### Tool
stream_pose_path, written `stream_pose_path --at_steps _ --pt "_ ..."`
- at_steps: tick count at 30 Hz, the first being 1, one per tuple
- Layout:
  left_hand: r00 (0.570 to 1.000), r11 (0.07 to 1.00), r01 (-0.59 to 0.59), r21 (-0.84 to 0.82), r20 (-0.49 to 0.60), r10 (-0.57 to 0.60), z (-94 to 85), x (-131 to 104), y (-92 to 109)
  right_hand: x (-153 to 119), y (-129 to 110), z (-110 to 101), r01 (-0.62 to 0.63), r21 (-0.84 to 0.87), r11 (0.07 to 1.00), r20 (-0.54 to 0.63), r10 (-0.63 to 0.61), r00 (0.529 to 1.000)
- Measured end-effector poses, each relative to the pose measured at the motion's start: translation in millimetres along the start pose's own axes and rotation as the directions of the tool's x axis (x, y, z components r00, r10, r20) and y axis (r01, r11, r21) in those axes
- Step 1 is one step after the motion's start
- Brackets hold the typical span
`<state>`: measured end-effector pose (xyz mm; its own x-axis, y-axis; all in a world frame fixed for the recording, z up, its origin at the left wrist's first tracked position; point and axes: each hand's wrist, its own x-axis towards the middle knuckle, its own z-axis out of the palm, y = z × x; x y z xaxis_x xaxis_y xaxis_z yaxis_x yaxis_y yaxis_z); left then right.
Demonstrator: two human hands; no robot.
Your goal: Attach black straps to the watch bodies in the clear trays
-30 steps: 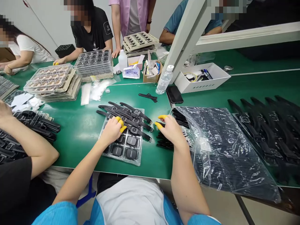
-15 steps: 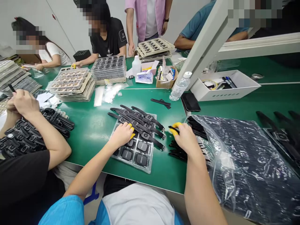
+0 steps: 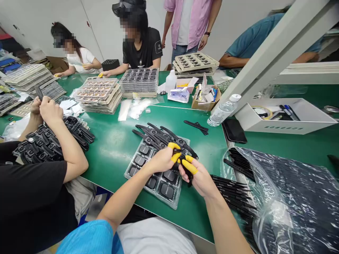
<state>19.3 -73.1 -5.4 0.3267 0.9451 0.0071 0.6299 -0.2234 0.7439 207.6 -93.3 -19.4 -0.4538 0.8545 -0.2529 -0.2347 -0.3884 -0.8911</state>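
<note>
My left hand (image 3: 164, 158), with yellow finger covers, pinches a black watch, mostly hidden by the fingers, above the clear plastic tray (image 3: 173, 204). Against it, my right hand (image 3: 200, 176), also with yellow finger covers, grips a black watch strap (image 3: 189, 173) whose end hangs below the fingers. Square black watch bodies (image 3: 167, 190) sit in the tray's pockets. Several watches with straps (image 3: 155, 137) lie across the tray's far end. Whether the strap is joined to the watch cannot be seen.
Loose straps (image 3: 230, 192) lie right of my hand, beside a clear bag of straps (image 3: 299, 183). Two straps (image 3: 196, 126), a bottle (image 3: 224, 111), a phone (image 3: 234, 130) and a white box (image 3: 284, 123) stand or lie beyond. A co-worker's hands (image 3: 50, 109) are at left.
My right hand has moved left from the loose straps to meet my left hand, carrying a strap. My left hand has lifted a watch from the tray. The view has shifted.
</note>
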Motion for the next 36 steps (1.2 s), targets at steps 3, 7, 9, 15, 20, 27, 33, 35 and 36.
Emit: stream_pose_path --at_steps 3,7,9,15,20,27,33,35,36 --pt "0.987 0.987 -0.159 0.000 0.019 0.159 15.2 0 -8 2 3 -1 -0.018 -0.007 1.000 0.016 0.018 1.000" --pt "0.961 0.959 -0.277 0.058 0.012 0.276 15.2 -5 -16 0 3 -1 -0.011 -0.050 0.999 0.062 0.014 0.998" --pt "0.958 0.956 -0.288 0.054 0.012 0.288 13.0 -6 -17 -1 3 0 -0.019 -0.067 0.998 0.081 0.025 0.996" --pt "0.952 0.952 -0.306 0.014 -0.011 0.306 11.9 -7 -16 0 6 -2 -0.049 -0.052 0.997 0.107 0.054 0.993" --pt "0.965 0.965 -0.261 0.011 -0.028 0.261 13.9 -8 -17 2 6 1 -0.055 0.039 0.998 0.057 0.053 0.997" --pt "0.954 0.956 -0.291 -0.023 -0.081 0.288 15.6 -9 -16 1 4 6 -0.042 0.153 0.987 0.048 0.035 0.998" --pt "0.946 0.947 -0.321 -0.010 -0.050 0.320 11.0 -10 -15 2 5 3 -0.058 0.223 0.973 0.026 0.053 0.998" --pt "0.953 0.953 -0.297 0.056 -0.042 0.299 11.2 -10 -15 3 6 1 -0.091 0.212 0.973 0.034 0.085 0.996" --pt "0.956 0.953 -0.287 0.091 -0.034 0.291 11.4 -10 -15 4 7 0 -0.110 0.205 0.973 0.044 0.103 0.994"
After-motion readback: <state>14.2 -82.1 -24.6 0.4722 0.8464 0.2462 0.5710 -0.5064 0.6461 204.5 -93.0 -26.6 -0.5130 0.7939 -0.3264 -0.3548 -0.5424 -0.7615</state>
